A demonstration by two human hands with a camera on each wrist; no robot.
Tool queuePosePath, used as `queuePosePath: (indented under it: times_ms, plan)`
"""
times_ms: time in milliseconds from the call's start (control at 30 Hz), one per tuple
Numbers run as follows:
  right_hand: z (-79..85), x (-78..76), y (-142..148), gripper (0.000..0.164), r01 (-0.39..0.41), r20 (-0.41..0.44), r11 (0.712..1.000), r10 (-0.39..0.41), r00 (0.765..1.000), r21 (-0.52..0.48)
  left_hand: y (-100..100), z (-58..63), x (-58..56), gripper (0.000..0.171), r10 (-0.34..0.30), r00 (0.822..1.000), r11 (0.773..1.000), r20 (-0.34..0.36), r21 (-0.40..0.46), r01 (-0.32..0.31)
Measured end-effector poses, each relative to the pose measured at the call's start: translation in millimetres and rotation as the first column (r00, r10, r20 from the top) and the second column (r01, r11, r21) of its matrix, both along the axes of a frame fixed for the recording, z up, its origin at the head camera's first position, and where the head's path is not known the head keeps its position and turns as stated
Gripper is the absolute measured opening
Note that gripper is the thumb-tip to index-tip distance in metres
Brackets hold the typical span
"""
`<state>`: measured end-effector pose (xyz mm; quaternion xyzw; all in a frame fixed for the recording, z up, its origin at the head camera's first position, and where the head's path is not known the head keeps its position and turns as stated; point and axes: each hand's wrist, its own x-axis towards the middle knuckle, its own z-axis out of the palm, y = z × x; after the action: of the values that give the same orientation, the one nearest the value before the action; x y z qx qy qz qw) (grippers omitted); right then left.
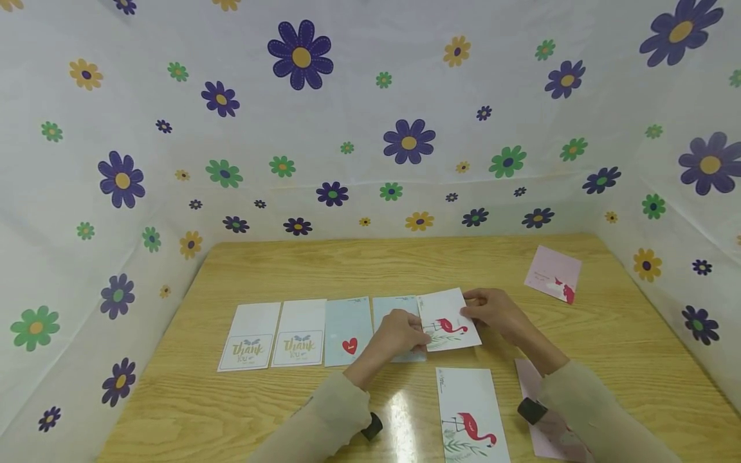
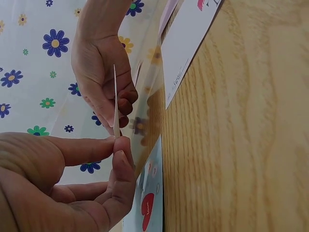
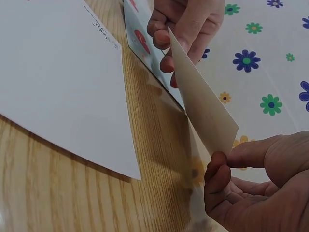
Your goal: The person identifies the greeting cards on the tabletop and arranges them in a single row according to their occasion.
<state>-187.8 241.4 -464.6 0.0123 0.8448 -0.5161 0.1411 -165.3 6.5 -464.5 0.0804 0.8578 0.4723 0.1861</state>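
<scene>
Both hands pinch one white flamingo card (image 1: pixel 448 319) by its opposite edges. The left hand (image 1: pixel 399 333) has its left edge between thumb and fingers, and the right hand (image 1: pixel 494 313) grips the right edge. In the right wrist view the held card (image 3: pixel 200 94) is tilted up off the table, its plain back showing. To its left a row lies on the wood: two white "Thank you" cards (image 1: pixel 247 337) and two pale blue heart cards (image 1: pixel 347 331). The left hand partly covers the second blue card (image 1: pixel 384 306). Below the hands lies another flamingo card (image 1: pixel 471 411).
A pink card (image 1: pixel 554 273) lies at the far right of the wooden table (image 1: pixel 278 270). Another pink card (image 1: pixel 528 379) is partly hidden under the right forearm. Flower-printed white cloth (image 1: pixel 347 96) stands around the table's back and sides.
</scene>
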Motion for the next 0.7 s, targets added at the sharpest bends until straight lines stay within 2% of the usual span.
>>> queuePosePath:
  times_ms: [133, 233, 433, 700]
  plan:
    - [3.1, 1.5, -1.1, 0.050, 0.011, -0.014, 0.999, -0.010, 1.000, 0.038, 1.4, 0.5, -1.0, 0.009, -0.021, 1.000, 1.000, -0.021, 0.012, 0.021]
    - [3.2, 2.3, -1.3, 0.049, 0.020, -0.037, 0.995, -0.017, 0.999, 0.095, 3.4, 0.1, -1.5, 0.019, -0.028, 0.999, 0.999, -0.037, 0.029, 0.029]
    - [-1.9, 4.0, -1.0, 0.045, 0.039, -0.093, 0.975, -0.020, 0.995, 0.218, 5.7, -2.7, -1.8, 0.019, -0.046, 0.997, 0.998, -0.062, 0.033, 0.048]
    - [-8.9, 7.1, -4.0, 0.041, 0.057, -0.155, 0.963, -0.016, 0.988, 0.262, 7.6, -4.3, -2.0, 0.020, -0.036, 0.997, 0.999, -0.074, 0.032, 0.038]
